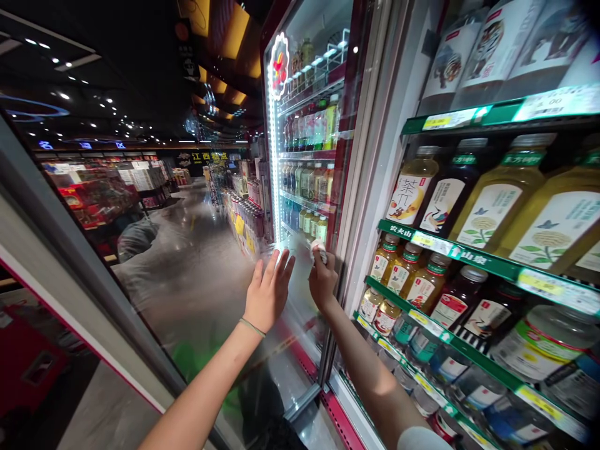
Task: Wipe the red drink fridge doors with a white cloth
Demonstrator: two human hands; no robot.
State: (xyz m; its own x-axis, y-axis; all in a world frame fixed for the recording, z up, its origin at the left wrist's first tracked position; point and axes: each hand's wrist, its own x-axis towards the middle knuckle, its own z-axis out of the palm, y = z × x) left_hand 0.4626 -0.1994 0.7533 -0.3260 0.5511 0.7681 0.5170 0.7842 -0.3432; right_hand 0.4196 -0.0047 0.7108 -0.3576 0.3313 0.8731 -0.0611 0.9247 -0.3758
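Note:
My left hand (268, 292) lies flat against the glass door (197, 275) of a drinks fridge, fingers stretched out and spread. A thin band circles its wrist. Right beside it, my right hand (322, 279) is closed around a small white cloth (319, 249) and presses it to the same glass near the door's red-trimmed edge. The door stands swung outward, and I see the shop aisle through it.
Fridge shelves (469, 256) on the right carry several rows of tea and juice bottles (492, 206) with green price strips. A further lit fridge (304, 144) stands beyond the door. Shop aisles with stocked racks (244, 212) recede behind the glass.

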